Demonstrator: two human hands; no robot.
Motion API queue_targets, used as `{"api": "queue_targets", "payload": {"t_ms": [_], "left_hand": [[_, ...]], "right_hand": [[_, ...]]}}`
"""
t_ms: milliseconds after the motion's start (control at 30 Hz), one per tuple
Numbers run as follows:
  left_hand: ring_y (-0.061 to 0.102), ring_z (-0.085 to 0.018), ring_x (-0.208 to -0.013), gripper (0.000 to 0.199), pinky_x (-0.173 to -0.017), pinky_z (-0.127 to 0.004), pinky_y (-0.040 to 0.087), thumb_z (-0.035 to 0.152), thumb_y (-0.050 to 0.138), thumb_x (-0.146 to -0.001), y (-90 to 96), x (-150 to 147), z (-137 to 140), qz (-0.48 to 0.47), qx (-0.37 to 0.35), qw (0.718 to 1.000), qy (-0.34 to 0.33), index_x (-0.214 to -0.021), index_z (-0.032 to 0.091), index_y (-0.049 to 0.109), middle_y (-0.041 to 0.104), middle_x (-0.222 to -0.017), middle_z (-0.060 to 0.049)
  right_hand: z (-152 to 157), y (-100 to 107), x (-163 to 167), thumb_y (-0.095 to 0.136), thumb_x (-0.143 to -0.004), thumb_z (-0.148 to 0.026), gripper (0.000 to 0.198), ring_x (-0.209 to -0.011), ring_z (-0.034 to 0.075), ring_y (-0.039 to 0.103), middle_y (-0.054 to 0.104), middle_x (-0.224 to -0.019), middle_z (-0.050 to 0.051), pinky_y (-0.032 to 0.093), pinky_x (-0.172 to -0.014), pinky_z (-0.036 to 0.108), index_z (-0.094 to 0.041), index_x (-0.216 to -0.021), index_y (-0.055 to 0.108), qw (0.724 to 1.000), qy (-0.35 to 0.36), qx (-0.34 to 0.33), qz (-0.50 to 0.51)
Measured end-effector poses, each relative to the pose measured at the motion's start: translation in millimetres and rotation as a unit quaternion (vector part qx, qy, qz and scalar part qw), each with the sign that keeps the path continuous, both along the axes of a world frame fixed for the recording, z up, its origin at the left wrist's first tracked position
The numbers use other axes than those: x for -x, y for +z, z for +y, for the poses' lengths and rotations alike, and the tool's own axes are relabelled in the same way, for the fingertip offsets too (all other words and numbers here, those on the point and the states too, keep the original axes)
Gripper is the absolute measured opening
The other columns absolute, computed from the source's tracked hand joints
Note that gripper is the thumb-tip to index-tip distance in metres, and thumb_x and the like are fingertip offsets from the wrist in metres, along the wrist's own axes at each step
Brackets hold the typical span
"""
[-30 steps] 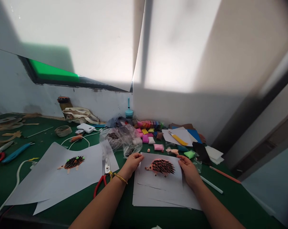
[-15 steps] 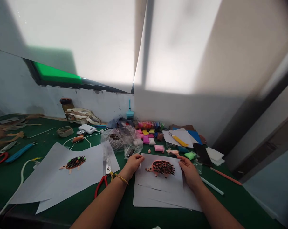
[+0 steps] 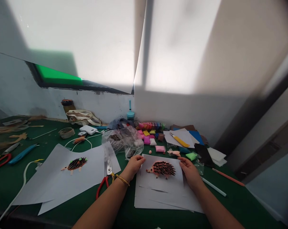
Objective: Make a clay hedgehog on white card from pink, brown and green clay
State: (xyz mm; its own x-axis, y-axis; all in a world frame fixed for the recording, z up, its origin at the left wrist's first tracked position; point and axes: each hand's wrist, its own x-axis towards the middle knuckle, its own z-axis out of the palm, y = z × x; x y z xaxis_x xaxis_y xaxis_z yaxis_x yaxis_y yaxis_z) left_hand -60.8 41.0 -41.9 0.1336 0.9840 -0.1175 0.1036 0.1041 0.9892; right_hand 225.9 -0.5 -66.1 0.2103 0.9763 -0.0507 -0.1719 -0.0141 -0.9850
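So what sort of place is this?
Probably a craft room or small workshop, though I can't be sure. A spiky hedgehog figure lies on white paper, red-handled scissors are to its left, and small colourful packets sit farther back.

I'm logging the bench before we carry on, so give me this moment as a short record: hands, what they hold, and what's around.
Left hand: pinching the top sheet near its far left corner
Right hand: fingers at that sheet's far right corner
On top sheet: spiky hedgehog figure, nose to the left
Beneath: more white paper
Left side: second hedgehog on separate paper
Beside left forearm: red-handled scissors
Beyond hands: pink packet, yellow cutter
Right of right forearm: white rod
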Motion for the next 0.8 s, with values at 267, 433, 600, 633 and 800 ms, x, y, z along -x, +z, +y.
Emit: {"api": "queue_targets", "payload": {"t_ms": [267,433,600,633,800], "left_hand": [[0.045,-0.011,-0.057,0.026,-0.054,-0.024,0.034,0.037,0.064,-0.068,1.1,-1.3,-1.9,0.047,-0.026,0.998,-0.007,-0.074,0.012,0.067,0.057,-0.065,-0.001],[0.056,-0.018,-0.076,0.033,-0.068,-0.029,0.041,0.040,0.060,-0.071,1.9,-2.1,-1.2,0.034,-0.038,0.998,-0.022,-0.085,0.012,0.069,0.066,-0.083,-0.007],[0.057,-0.018,-0.076,0.038,-0.067,-0.027,0.043,0.043,0.060,-0.072,1.6,-4.4,-1.0,0.002,-0.029,0.999,0.017,-0.092,0.012,0.068,0.066,-0.080,-0.006],[0.055,-0.016,-0.068,0.038,-0.060,-0.025,0.041,0.044,0.060,-0.073,1.4,-4.8,-1.2,-0.010,-0.019,0.999,0.033,-0.094,0.013,0.067,0.063,-0.073,-0.004],[0.032,-0.004,-0.040,0.033,-0.038,-0.016,0.018,0.045,0.060,-0.075,5.9,-2.5,0.3,-0.140,0.043,0.986,0.077,-0.092,0.016,0.059,0.042,-0.056,0.007]], "right_hand": [[1.0,-2.1,1.2,0.068,-0.068,-0.045,0.040,-0.063,0.017,0.061,0.066,-0.077,0.001,0.048,-0.056,0.027,-0.023,-0.099,0.057,1.000,0.003,-0.001,-0.021],[0.3,-2.8,1.3,0.064,-0.070,-0.047,0.041,-0.067,0.018,0.062,0.067,-0.081,0.003,0.048,-0.056,0.027,-0.022,-0.102,0.058,0.997,0.012,-0.003,-0.077],[0.4,-4.8,1.0,0.061,-0.072,-0.049,0.043,-0.078,0.020,0.063,0.069,-0.092,0.005,0.050,-0.065,0.030,-0.021,-0.105,0.061,0.988,0.001,-0.027,-0.149],[-0.1,-4.2,1.6,0.061,-0.072,-0.048,0.043,-0.081,0.021,0.064,0.069,-0.095,0.005,0.050,-0.068,0.030,-0.021,-0.106,0.062,0.987,0.000,-0.031,-0.158],[-1.8,-2.0,4.4,0.063,-0.070,-0.036,0.040,-0.099,0.023,0.062,0.067,-0.104,0.006,0.049,-0.086,0.034,-0.022,-0.108,0.062,0.981,0.014,-0.053,-0.185]]}}
